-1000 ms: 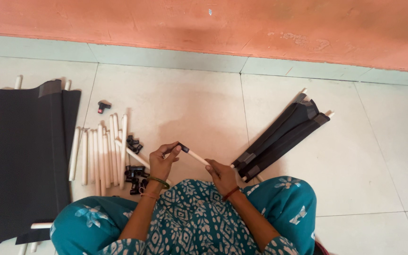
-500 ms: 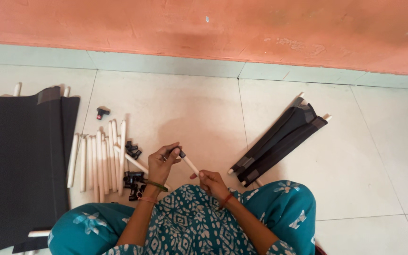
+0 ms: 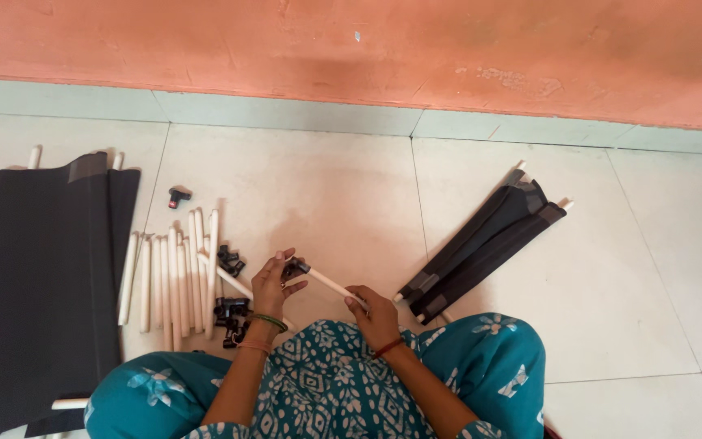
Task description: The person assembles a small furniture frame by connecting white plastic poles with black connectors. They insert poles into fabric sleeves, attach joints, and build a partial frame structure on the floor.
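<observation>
Left hand (image 3: 274,284) pinching black connector (image 3: 292,267) on white rod (image 3: 331,284), right hand (image 3: 375,313) gripping rod's other end, loose white rods (image 3: 176,280) on tiled floor (image 3: 327,195) beside.

No packages, labels, signs or screens show anywhere on the floor or wall.

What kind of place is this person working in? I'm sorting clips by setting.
Probably a room in a home or small workshop, worked at floor level: pale floor tiles, a painted orange wall, and white rods and black fabric panels laid out around the seated person.
</observation>
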